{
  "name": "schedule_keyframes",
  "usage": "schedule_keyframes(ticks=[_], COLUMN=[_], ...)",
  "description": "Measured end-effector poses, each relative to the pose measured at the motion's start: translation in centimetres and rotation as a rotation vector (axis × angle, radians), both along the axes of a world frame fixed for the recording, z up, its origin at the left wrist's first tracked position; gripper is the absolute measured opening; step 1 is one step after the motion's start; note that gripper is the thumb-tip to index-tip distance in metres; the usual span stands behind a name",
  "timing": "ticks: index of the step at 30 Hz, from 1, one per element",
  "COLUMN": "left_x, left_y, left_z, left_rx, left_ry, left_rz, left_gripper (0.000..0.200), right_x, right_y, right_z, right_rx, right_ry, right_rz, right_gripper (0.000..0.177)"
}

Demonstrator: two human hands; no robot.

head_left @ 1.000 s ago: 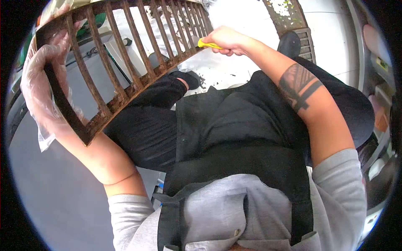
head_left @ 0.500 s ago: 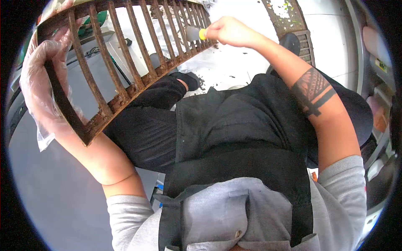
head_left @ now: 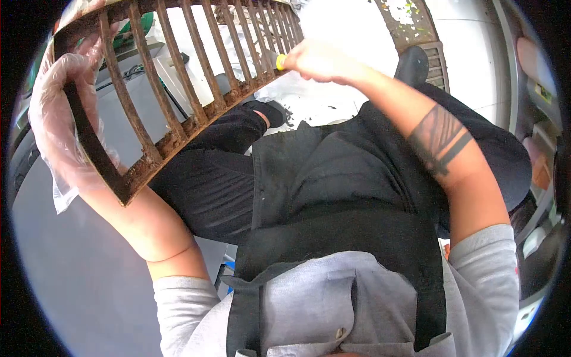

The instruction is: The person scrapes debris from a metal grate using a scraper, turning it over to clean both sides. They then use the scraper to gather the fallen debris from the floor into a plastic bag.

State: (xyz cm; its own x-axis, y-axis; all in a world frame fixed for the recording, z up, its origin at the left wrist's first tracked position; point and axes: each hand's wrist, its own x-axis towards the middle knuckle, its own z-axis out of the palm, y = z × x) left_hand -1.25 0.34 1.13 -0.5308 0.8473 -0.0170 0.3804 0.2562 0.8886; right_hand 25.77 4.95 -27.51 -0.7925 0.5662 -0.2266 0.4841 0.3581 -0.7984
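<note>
A rusty metal grate with many parallel bars is held up at a slant across the upper left. My left hand, in a clear plastic glove, is wrapped round the grate's left end bar. My right hand, bare, is closed on a scraper with a yellow handle end. Its greyish blade lies against the bars near the grate's right end, partly hidden behind them. Brown rust and crumbs cover the lower rail.
Dark flakes lie on the white floor beyond my knees. A drain channel with a slotted cover runs at the upper right. A grey surface is at the left, and clear plastic sheeting lies behind the grate.
My right hand has moved left and slightly down along the grate with the scraper. My left hand and the grate have hardly moved.
</note>
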Motion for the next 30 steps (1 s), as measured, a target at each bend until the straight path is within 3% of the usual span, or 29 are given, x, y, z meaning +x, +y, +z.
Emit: schedule_keyframes(ticks=[2, 4, 6, 7, 8, 11, 13, 17, 20, 22, 23, 24, 26, 27, 29, 30], left_x=[0.2, 0.8, 0.3, -0.7, -1.1, 0.6, 1.1, 0.6, 0.3, 0.7, 1.3, 1.8, 2.7, 2.8, 2.4, 2.2], left_y=[0.1, 0.0, -0.1, 0.1, 0.0, -0.1, -0.2, -0.3, -0.3, -0.2, -0.1, 0.0, 0.0, 0.0, -0.3, -0.4], left_z=[0.0, 0.2, 0.0, -0.3, -0.4, 0.0, 0.1, -0.5, -0.8, -0.3, -0.2, 0.0, -0.2, -0.3, -0.5, -0.5], left_rx=[-0.006, -0.028, -0.043, -0.012, 0.022, 0.013, 0.006, 0.031, 0.073, 0.011, -0.025, -0.061, 0.028, 0.059, 0.024, 0.010], left_ry=[0.015, 0.075, 0.106, 0.001, -0.105, -0.013, -0.003, 0.020, 0.038, 0.062, 0.073, 0.084, 0.081, 0.080, 0.076, 0.077], left_rz=[-0.003, 0.011, 0.021, 0.019, 0.017, 0.037, 0.037, 0.073, 0.118, 0.169, 0.190, 0.210, 0.216, 0.219, 0.232, 0.233], left_gripper=[0.037, 0.036, 0.035, 0.035, 0.035, 0.034, 0.031, 0.027, 0.024, 0.024, 0.024, 0.024, 0.023, 0.023, 0.021, 0.020], right_x=[1.1, 1.0, 1.0, 1.4, 1.8, 1.9, 1.7, 2.2, 1.7, 0.9, 0.6, 0.9, 1.5, 1.3, 1.2, 1.3], right_y=[2.3, 1.5, 1.4, 1.8, 1.5, 0.9, 1.2, 1.1, 0.6, -0.4, -0.4, 0.0, 1.2, 1.1, 0.1, 0.4], right_z=[1.8, 1.4, 1.4, 0.8, 0.8, 0.1, -0.2, 1.7, 3.5, 4.1, 4.5, 4.1, 3.2, 3.5, 4.3, 4.3], right_rx=[-0.640, -0.538, -0.867, -0.913, -0.911, -0.836, -0.420, -0.302, -0.217, 0.109, -0.154, -0.153, -0.980, -0.979, -0.335, -0.337], right_ry=[-0.147, -0.163, -0.198, -0.125, -0.124, -0.090, -0.019, 0.019, 0.033, -0.153, -0.180, -0.178, -0.167, -0.169, -0.199, -0.198], right_rz=[-0.007, -0.030, -0.127, -0.103, -0.102, -0.277, -0.127, -0.191, -0.088, 0.068, 0.015, 0.014, -0.088, -0.085, 0.026, 0.025], right_gripper=[0.043, 0.039, 0.042, 0.042, 0.042, 0.043, 0.043, 0.045, 0.045, 0.045, 0.040, 0.040, 0.044, 0.044, 0.042, 0.042])
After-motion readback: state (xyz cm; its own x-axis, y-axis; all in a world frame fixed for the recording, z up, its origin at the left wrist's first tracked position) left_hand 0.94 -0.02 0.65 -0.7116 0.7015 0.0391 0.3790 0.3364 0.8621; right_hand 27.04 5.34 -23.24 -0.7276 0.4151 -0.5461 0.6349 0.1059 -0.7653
